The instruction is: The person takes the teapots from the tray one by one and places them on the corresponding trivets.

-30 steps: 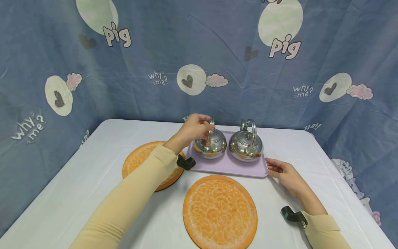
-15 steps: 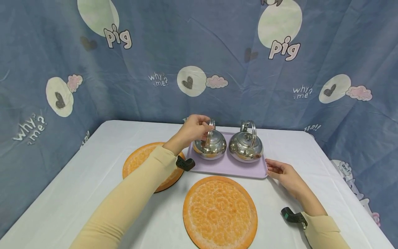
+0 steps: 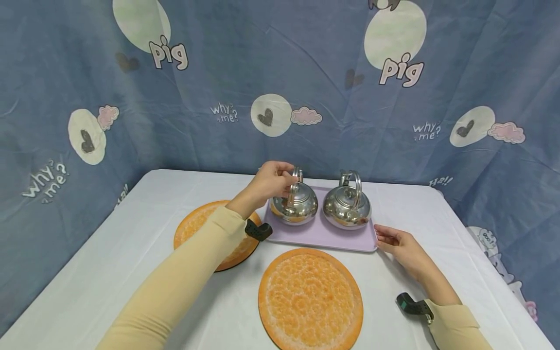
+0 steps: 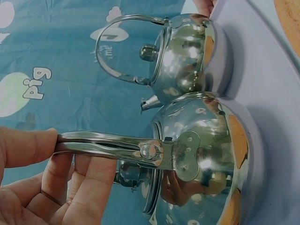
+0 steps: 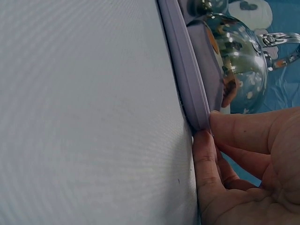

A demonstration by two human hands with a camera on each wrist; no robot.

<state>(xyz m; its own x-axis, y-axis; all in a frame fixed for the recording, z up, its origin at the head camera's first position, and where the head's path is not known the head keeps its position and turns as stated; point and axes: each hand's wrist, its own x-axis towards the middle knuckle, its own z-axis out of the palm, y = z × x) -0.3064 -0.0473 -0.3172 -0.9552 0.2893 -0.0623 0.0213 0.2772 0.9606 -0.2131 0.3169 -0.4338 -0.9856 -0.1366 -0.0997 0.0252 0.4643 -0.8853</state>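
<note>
Two shiny metal kettles stand side by side on a lilac tray (image 3: 321,241). My left hand (image 3: 272,182) holds the raised handle of the left kettle (image 3: 303,206); in the left wrist view the thumb and fingers pinch the handle (image 4: 108,146) from both sides. The right kettle (image 3: 346,209) stands upright, untouched, a narrow gap away. At the tray's right front corner, my right hand (image 3: 400,246) pinches the rim, thumb above and a finger below, as the right wrist view shows on the tray edge (image 5: 194,89).
A round orange-brown mat with a bread-like print (image 3: 310,299) lies in front of the tray. Another such mat (image 3: 192,226) lies to the left, partly under my left forearm. The white-covered table (image 3: 109,272) ends at a blue printed curtain (image 3: 218,141).
The left kettle has shifted slightly left with my left hand, so the gap between the kettles is a little wider. My right hand stays on the tray rim.
</note>
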